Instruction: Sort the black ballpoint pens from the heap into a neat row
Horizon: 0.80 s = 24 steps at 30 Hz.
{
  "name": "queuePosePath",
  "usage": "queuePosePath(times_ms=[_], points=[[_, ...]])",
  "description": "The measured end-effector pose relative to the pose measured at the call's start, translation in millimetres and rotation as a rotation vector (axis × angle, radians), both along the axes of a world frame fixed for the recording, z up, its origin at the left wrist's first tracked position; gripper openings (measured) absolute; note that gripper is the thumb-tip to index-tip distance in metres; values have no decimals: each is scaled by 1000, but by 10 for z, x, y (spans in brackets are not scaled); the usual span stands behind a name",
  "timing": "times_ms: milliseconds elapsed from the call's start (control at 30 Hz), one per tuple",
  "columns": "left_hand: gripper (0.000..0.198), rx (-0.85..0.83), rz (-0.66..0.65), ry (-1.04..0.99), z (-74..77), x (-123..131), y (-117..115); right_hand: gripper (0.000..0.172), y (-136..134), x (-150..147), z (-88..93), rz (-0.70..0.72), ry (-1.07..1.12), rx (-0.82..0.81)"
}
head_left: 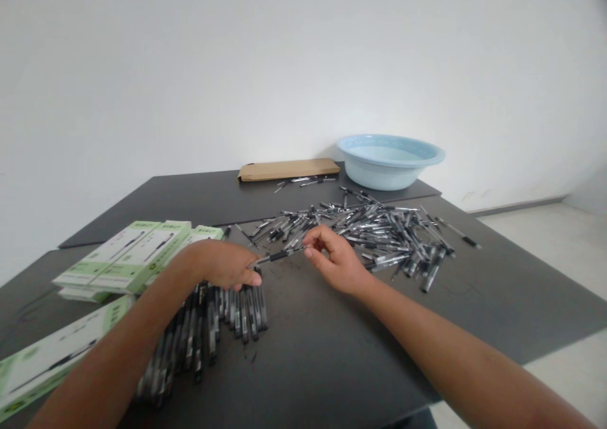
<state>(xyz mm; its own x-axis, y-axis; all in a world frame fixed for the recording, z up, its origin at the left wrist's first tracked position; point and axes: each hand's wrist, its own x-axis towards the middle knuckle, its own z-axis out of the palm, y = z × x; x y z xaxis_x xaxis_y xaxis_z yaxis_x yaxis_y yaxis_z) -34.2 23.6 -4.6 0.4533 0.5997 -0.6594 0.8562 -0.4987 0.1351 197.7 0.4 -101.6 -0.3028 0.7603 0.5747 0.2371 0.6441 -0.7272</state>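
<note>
A clear gel pen [279, 256] with a black grip spans the gap between my two hands, above the table. Its rear end is held by my left hand [222, 265], closed with the thumb below it. At the pen's tip, the thumb and forefinger of my right hand [336, 263] are pinched together; any small part between them is too fine to make out. Under and beside my left hand lie many pens [203, 328] in rough rows. Beyond my right hand spreads a loose heap of similar pens [379, 233].
Green and white pen boxes [128, 252] are stacked at the left, with another box [61, 353] nearer me. A brown cardboard piece [289, 169] lies at the back beside a light blue basin [386, 173]. Several thin pen parts [310, 180] lie before the cardboard.
</note>
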Motion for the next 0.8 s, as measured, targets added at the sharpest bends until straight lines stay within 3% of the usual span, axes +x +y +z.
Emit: queuePosePath(times_ms=[233,533,800], points=[[32,-4,-13,0,-38,-19,16,1,10,-6,-8,7,-7,12],[31,18,-33,-12,-54,-33,25,11,14,1,10,27,-30,6],[32,0,-30,-30,-79,-43,35,8,11,-1,-40,1,-15,22]])
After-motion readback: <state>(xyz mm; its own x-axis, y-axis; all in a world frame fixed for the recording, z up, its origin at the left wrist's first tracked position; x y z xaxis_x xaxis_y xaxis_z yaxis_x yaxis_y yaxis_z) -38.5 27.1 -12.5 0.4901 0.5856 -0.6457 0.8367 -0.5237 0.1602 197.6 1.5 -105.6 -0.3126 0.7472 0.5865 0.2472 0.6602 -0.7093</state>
